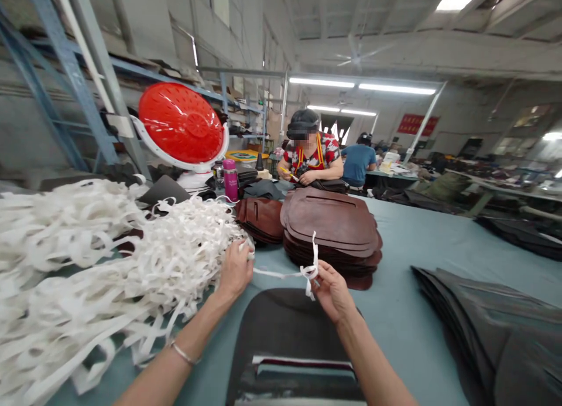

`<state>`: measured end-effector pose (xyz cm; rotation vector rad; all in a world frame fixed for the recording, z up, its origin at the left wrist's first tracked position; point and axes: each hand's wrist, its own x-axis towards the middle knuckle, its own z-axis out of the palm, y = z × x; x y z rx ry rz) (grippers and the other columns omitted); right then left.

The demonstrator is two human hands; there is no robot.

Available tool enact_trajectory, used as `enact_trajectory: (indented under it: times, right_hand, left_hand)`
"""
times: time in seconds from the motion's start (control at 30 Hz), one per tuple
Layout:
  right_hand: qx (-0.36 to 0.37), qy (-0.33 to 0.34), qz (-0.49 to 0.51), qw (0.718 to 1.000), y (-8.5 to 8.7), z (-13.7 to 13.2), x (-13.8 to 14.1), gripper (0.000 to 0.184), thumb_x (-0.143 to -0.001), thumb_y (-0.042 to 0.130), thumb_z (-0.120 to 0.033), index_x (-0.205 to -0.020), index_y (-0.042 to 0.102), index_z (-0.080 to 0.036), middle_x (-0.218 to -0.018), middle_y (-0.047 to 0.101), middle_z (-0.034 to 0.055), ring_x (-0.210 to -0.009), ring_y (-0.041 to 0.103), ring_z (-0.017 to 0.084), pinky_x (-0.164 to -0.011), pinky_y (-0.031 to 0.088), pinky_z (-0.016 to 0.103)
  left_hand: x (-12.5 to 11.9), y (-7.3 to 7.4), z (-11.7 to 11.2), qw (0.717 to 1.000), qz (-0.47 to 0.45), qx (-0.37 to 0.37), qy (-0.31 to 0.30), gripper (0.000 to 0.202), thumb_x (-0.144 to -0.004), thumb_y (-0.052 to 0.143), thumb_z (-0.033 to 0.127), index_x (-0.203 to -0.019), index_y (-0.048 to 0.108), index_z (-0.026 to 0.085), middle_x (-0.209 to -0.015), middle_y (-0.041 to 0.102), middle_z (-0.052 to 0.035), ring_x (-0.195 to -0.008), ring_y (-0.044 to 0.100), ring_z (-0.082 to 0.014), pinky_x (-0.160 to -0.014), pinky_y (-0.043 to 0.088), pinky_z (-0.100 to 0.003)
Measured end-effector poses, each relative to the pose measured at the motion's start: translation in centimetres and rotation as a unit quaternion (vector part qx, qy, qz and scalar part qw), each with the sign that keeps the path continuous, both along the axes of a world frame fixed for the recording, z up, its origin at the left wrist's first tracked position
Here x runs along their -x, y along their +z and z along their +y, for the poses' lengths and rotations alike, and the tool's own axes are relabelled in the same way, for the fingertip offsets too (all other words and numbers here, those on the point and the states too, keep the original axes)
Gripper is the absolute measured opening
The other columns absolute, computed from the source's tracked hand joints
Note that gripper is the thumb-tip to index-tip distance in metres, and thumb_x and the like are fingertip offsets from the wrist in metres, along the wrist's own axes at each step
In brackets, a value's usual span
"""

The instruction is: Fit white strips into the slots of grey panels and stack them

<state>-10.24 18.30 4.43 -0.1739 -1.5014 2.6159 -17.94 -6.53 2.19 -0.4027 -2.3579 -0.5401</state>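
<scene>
In my right hand the fingers pinch a white strip, which curls in a small loop with a loose end sticking up. The strip runs left toward my left hand, whose fingers are closed at the edge of a large tangled heap of white strips. What exactly the left fingers hold is partly hidden. Below both hands lies a black leather-like panel with a rounded top and a long slot edged in white and dark red.
Stacks of brown panels stand just beyond my hands. Black panels are piled at right. Behind the heap are a pink bottle and a red round fan. Across the table a person in headgear works.
</scene>
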Motion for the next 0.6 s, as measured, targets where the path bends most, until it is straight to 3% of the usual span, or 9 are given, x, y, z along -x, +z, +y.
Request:
enact_trajectory:
  times: [0.1,0.17,0.23,0.3,0.47,0.53,0.6]
  right_hand:
    - [0.023,0.002,0.0,1.0,-0.3,-0.6,-0.4,0.042,-0.059,0.084,-0.034,-0.088,0.059,-0.018,-0.081,0.064,0.0009,-0.07,0.056,0.011,-0.062,0.042,0.023]
    - [0.025,0.004,0.007,1.0,-0.3,-0.9,-0.6,0.041,-0.059,0.084,-0.032,-0.088,0.058,-0.019,-0.08,0.064,0.0002,-0.07,0.056,0.01,-0.061,0.041,0.022]
    - [0.018,0.003,0.017,1.0,-0.3,-1.1,-0.8,0.041,-0.059,0.085,-0.032,-0.088,0.058,-0.018,-0.078,0.063,-0.001,-0.067,0.055,0.009,-0.059,0.04,0.021]
    - [0.007,-0.004,0.029,1.0,-0.3,-1.1,-1.0,0.042,-0.059,0.085,-0.032,-0.088,0.058,-0.018,-0.07,0.06,-0.0033,-0.062,0.052,0.007,-0.057,0.039,0.019]
    - [-0.016,0.011,0.039,0.999,-0.4,-1.1,-1.3,0.042,-0.06,0.084,-0.035,-0.087,0.057,-0.018,-0.064,0.057,-0.004,-0.056,0.049,0.008,-0.055,0.039,0.022]
    - [-0.02,0.024,0.036,0.999,-0.6,-1.4,-1.1,0.04,-0.061,0.082,-0.036,-0.084,0.056,-0.018,-0.064,0.056,-0.0042,-0.055,0.048,0.008,-0.053,0.039,0.022]
    - [-0.022,0.032,0.032,0.999,-0.7,-1.9,-0.7,0.036,-0.061,0.081,-0.033,-0.08,0.054,-0.019,-0.058,0.051,-0.0065,-0.05,0.042,0.007,-0.05,0.035,0.022]
  left_hand:
    - [-3.0,3.0,2.6,1.0,-0.002,-0.017,-0.023,0.015,-0.088,0.048,0.019,-0.092,0.063,0.019,-0.121,0.055,-0.01,-0.12,0.045,-0.0278,-0.1,0.038,-0.045]
    - [-4.7,4.5,5.0,0.992,-0.052,-0.051,-0.1,0.018,-0.091,0.049,0.029,-0.096,0.064,0.022,-0.115,0.06,-0.007,-0.116,0.05,-0.0247,-0.098,0.038,-0.041]
    - [-5.9,5.3,7.1,0.968,-0.137,-0.071,-0.2,0.021,-0.091,0.051,0.035,-0.102,0.064,0.024,-0.108,0.065,-0.004,-0.106,0.057,-0.0204,-0.094,0.041,-0.035]
    - [-6.3,5.5,8.6,0.945,-0.2,-0.077,-0.246,0.02,-0.089,0.054,0.036,-0.098,0.066,0.024,-0.097,0.069,-0.0014,-0.094,0.061,-0.0177,-0.089,0.042,-0.031]
    - [-6.0,5.2,8.7,0.942,-0.224,-0.064,-0.241,0.014,-0.087,0.056,0.028,-0.081,0.066,0.021,-0.08,0.069,0.0013,-0.077,0.062,-0.014,-0.074,0.044,-0.024]
    - [-6.0,5.1,8.3,0.949,-0.205,-0.047,-0.233,0.012,-0.088,0.055,0.026,-0.083,0.065,0.02,-0.084,0.067,-0.0009,-0.084,0.061,-0.0166,-0.079,0.043,-0.027]
    - [-6.1,4.9,8.0,0.969,-0.15,0.018,-0.196,0.013,-0.09,0.051,0.024,-0.087,0.063,0.02,-0.09,0.065,-0.0047,-0.094,0.058,-0.0212,-0.087,0.04,-0.034]
